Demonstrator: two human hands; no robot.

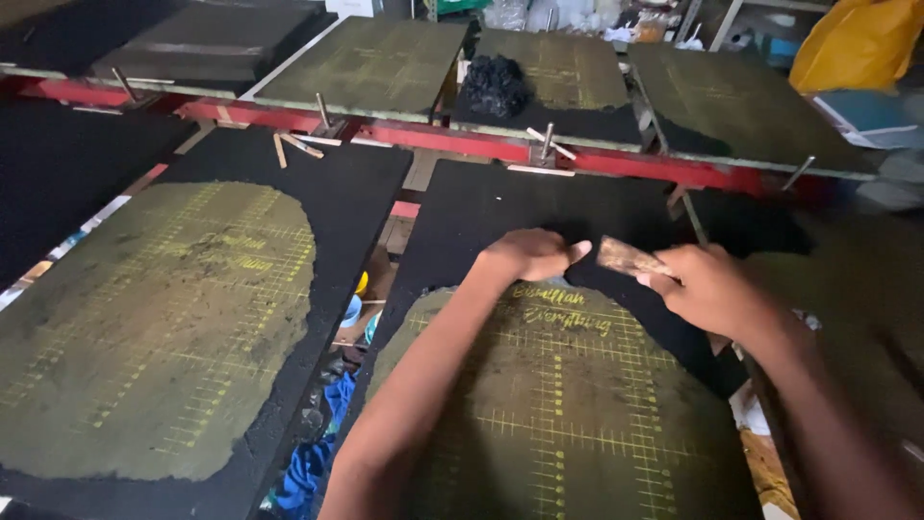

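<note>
The board (568, 404) looks matt and rough, black with a dull olive coating. The right hand (707, 289) grips a worn wooden block (626, 257). The red rail (616, 159) looks like painted metal.

Neighbouring pallet board (164, 327): left, olive grid-marked patch on black; red frame rail (616, 159): crosses behind the boards; black fabric bundle (495, 85): on far board's near-left corner; yellow bag (857, 43): top right corner; blue cloth (308, 462): below, between the near boards
</note>
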